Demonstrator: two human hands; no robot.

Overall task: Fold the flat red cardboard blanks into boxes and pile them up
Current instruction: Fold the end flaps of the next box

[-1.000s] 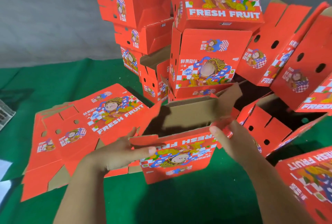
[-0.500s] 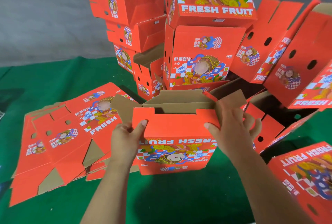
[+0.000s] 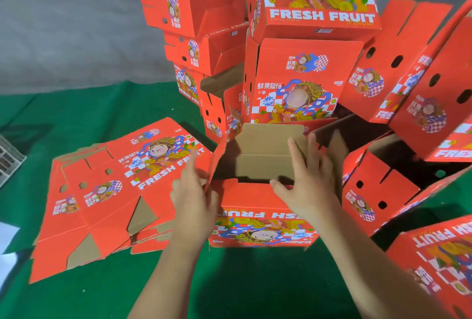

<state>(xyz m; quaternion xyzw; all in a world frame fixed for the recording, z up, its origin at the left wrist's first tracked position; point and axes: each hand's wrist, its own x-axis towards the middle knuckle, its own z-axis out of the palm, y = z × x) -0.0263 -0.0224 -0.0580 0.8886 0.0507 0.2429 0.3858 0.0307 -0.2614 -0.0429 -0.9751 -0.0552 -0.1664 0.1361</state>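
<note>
A half-folded red box (image 3: pixel 263 219) stands upright on the green cloth in front of me, its printed side facing me upside down and its brown inner flaps (image 3: pixel 265 162) showing at the top. My left hand (image 3: pixel 194 198) lies against the box's upper left corner with fingers extended. My right hand (image 3: pixel 309 180) presses with spread, straight fingers on the flaps at the upper right. A stack of flat red blanks (image 3: pixel 115 185) lies to the left. Folded boxes (image 3: pixel 301 81) are piled behind.
More folded boxes lean at the right (image 3: pixel 421 83) and one lies at the lower right (image 3: pixel 439 262). An open box (image 3: pixel 383 191) lies on its side right of the one I work on. A grey wall is behind. The green cloth (image 3: pixel 255 288) covers the surface.
The box was turned upright, then both hands left the near flap's edges. My right hand now pushes the top flaps inward and my left hand has moved to the left corner.
</note>
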